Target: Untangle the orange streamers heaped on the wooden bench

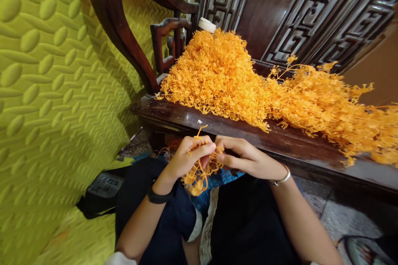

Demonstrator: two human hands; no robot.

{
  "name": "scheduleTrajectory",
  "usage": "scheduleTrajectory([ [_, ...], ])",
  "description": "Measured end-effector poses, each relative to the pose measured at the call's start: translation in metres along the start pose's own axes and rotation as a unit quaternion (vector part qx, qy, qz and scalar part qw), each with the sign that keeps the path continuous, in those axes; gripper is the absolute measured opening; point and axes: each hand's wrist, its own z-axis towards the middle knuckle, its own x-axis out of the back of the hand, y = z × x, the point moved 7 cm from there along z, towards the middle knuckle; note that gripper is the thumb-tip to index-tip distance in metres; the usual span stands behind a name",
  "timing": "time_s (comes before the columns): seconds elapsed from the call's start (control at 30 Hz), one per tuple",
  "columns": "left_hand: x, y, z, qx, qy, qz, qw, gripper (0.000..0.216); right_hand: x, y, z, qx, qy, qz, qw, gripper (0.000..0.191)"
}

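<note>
My left hand (186, 158) is closed round a small bunch of orange plastic flower stems (197, 180), thin branching pieces that look like artificial flower parts. Strands stick out above the fingers and hang below them over my lap. Close against it, my right hand (245, 158) pinches at the right side of the same bunch with thumb and forefinger. The fingertips of both hands nearly meet, and the exact piece between them is too small to make out. Just beyond my hands, a large heap of similar orange stems (217, 76) lies on the dark wooden bench (146, 107).
More loose, longer orange stems (329, 107) spread along the bench to the right. A white round object (207, 25) shows behind the heap. The bench's curved armrest (115, 20) stands at left beside yellow-green textured matting (46, 91). Blue plastic (203, 198) lies between my legs.
</note>
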Motion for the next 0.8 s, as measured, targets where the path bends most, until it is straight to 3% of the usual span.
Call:
scheduleTrajectory([
  [0.1,-0.007,-0.005,-0.006,0.023,-0.066,-0.071,0.995,0.032,-0.008,-0.006,0.000,0.037,-0.032,0.070,0.996,0.023],
  [0.3,-0.015,-0.015,-0.016,0.036,-0.136,-0.142,0.980,0.044,-0.022,-0.010,0.003,0.081,-0.047,0.201,0.975,0.024],
  [0.43,-0.015,-0.012,-0.016,0.041,-0.142,-0.182,0.972,0.045,-0.021,-0.005,0.005,0.070,-0.021,0.241,0.968,0.029],
  [0.57,-0.007,0.004,-0.013,0.018,-0.106,-0.039,0.993,0.043,-0.016,-0.004,0.007,0.054,0.010,0.175,0.983,0.027],
  [0.67,-0.004,0.014,-0.011,0.009,-0.102,0.086,0.991,0.035,-0.012,-0.005,0.007,0.061,0.029,0.126,0.990,0.024],
  [0.8,-0.012,0.011,-0.015,0.030,-0.153,0.063,0.986,0.029,-0.009,-0.007,0.005,0.079,0.030,0.158,0.984,0.022],
])
